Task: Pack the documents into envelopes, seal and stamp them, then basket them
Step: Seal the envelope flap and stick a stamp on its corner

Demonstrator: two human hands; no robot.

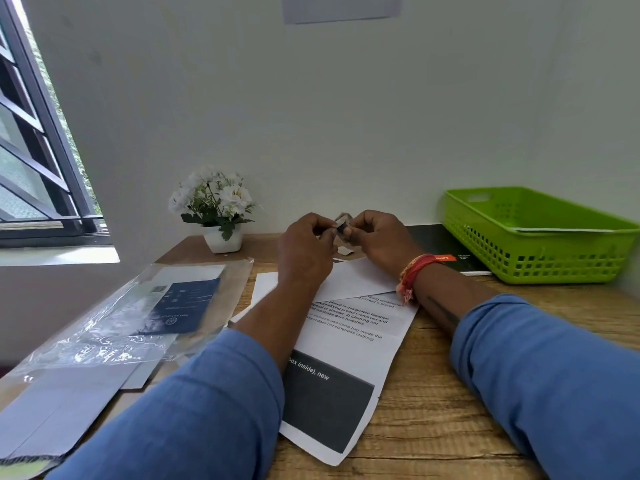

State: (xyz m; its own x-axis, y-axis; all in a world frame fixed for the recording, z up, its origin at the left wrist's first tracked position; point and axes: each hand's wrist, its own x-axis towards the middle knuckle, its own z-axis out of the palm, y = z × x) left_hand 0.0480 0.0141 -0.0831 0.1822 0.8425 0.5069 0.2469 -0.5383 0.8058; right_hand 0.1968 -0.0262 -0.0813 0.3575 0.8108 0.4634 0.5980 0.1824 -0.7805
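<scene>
Both hands are raised just above the back of the worktop (433,393), fingers curled. The left hand (306,245) and the right hand (375,237) pinch one small piece (343,223) between their fingertips, probably a stamp being peeled from its backing, though it is too small to tell for sure.

Below the hands a white envelope (360,280) lies flat near the middle of the worktop, on top of a printed sheet (349,344) that runs towards the front edge. By this I judge the envelope filled and closed, with stamping in hand and basketing still to come.

The green basket (540,251) stands at the right back corner. One flat white item (564,230) shows inside, likely an envelope already finished; more may lie hidden under it.

Count: one basket, one envelope on the worktop, one printed sheet in view, one scrap (345,251) behind the envelope. At the left edge lie a clear bag (114,327) with a dark card inside and some grey sheets (62,410). A potted plant (218,211) stands at the back.
</scene>
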